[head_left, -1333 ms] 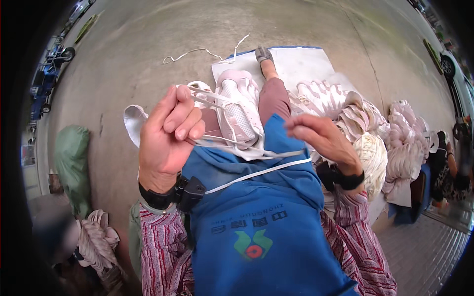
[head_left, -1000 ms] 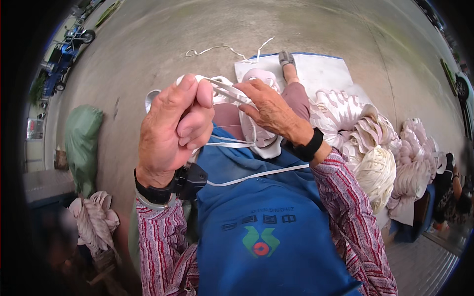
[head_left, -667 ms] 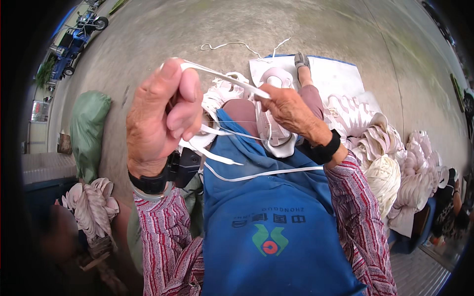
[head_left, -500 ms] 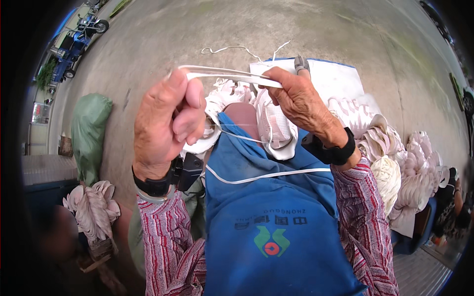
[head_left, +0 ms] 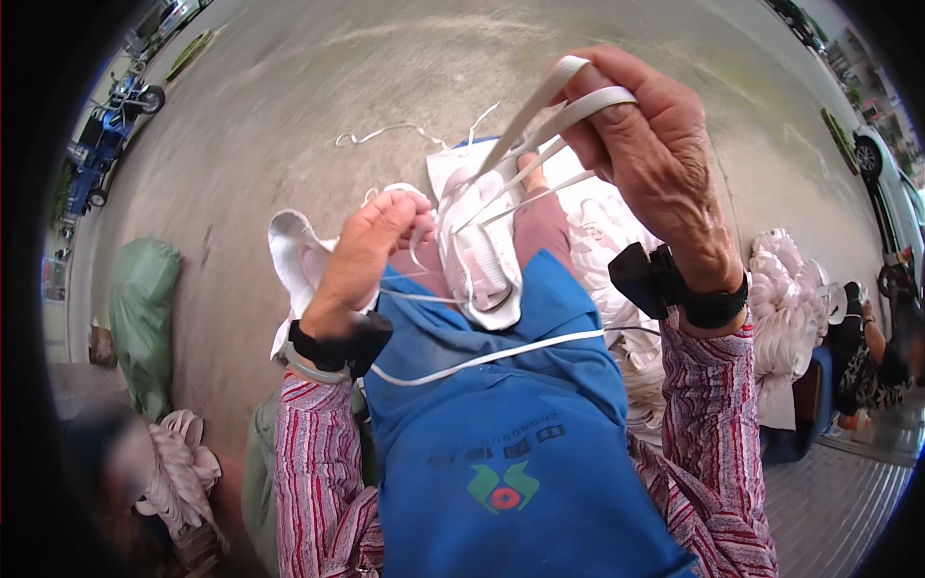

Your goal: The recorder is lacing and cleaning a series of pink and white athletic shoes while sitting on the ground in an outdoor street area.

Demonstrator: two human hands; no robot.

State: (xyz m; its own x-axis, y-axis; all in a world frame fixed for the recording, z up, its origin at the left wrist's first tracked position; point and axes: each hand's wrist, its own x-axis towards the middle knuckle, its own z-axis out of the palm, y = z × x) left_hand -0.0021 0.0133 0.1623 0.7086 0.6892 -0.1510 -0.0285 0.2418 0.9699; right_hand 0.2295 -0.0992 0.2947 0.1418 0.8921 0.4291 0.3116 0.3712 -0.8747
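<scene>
A single head-worn fisheye view looks steeply down from just above and very near both hands, the left hand [head_left: 371,252] low at centre-left, the right hand [head_left: 644,144] raised upper right

The person wears a shirt with long sleeves, striped in red, white and dark thin lines; both sleeves [head_left: 318,462] reach down to the wrists. Over the shirt there is a bright blue apron [head_left: 511,433] that covers the chest and the lap. On the apron front is a printed emblem in green with a red round part in its middle, and a line of dark printed characters above it. A thin white cord runs across the apron. The left hand [head_left: 371,250] has a black band with a small black box on the wrist. The right hand [head_left: 646,144] has the same kind of black band and box.
</scene>
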